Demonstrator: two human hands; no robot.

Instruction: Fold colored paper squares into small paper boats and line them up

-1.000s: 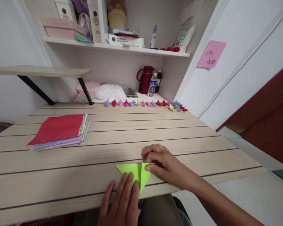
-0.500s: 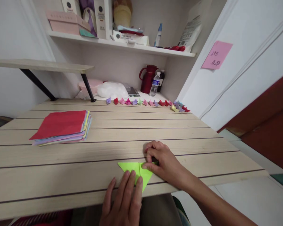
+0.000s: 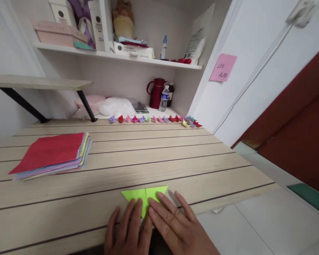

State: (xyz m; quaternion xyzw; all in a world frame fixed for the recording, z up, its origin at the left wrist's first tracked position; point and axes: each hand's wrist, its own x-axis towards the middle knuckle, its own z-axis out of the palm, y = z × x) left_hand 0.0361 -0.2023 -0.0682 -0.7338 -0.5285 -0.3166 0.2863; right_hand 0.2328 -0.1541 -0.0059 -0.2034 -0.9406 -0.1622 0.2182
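Right hand [image 3: 178, 224] flattened, paper [image 3: 143, 195], long edge crosswise (tip nearward)

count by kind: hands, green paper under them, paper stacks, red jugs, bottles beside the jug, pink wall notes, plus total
Left hand and right hand: 2
Bright green paper: 1
Paper stack: 1
Red jug: 1
Clear bottle and dark bottle: 2
Pink note: 1
Total: 8

Light falls soft — shadows faint, edges visibly stretched.
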